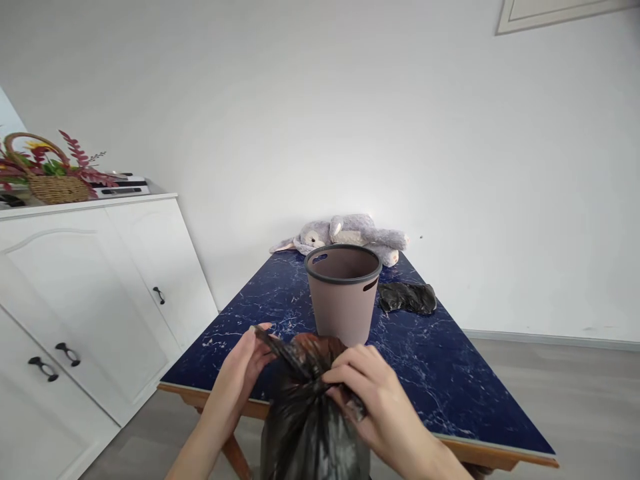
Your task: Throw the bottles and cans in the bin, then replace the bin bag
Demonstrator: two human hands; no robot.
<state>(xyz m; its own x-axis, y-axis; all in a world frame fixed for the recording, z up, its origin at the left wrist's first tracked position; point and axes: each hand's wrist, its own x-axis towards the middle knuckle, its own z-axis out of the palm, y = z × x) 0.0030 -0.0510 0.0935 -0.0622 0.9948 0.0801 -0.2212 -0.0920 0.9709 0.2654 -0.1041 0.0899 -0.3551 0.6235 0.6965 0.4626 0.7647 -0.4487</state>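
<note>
Knot, lower centre of frame: our left hand (240, 373) pinched a tail of the black bag (305, 427), our right hand (375, 400) clenched its gathered neck; we judged it looped, not yet tightened.

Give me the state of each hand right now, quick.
Left hand: closed, pinching a loose end at the top of the black bag.
Right hand: closed, gripping the black bag at its gathered neck.
</note>
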